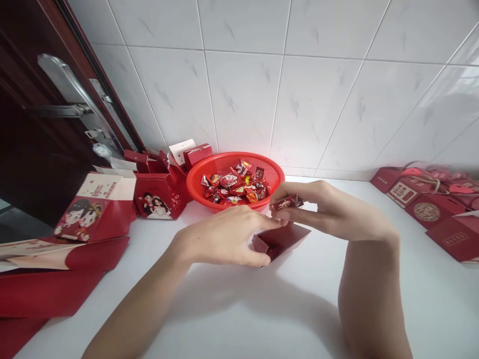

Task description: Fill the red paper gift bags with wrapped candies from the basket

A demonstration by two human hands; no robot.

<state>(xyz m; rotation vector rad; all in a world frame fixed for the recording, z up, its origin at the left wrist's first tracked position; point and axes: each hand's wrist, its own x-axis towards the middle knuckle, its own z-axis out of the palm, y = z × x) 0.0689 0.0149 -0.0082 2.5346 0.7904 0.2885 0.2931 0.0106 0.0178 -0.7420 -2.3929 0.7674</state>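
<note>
My right hand point(329, 209) pinches a red-wrapped candy point(286, 202) between thumb and fingers, just above an open red paper gift box point(280, 241). My left hand point(224, 237) grips that box by its rim from the left, fingers on the far side and thumb on the near side. Something dark lies inside the box, too shaded to identify. Behind both hands stands a red plastic basket point(234, 172) filled with several wrapped candies point(234, 184), and my fingers are just in front of its rim.
Folded red wedding boxes point(160, 192) and flat red cards point(56, 279) lie at the left, beside a dark door with a metal handle point(63, 89). More red boxes point(426, 209) stand at the right. White tiles point(243, 89) rise behind the white counter point(209, 304).
</note>
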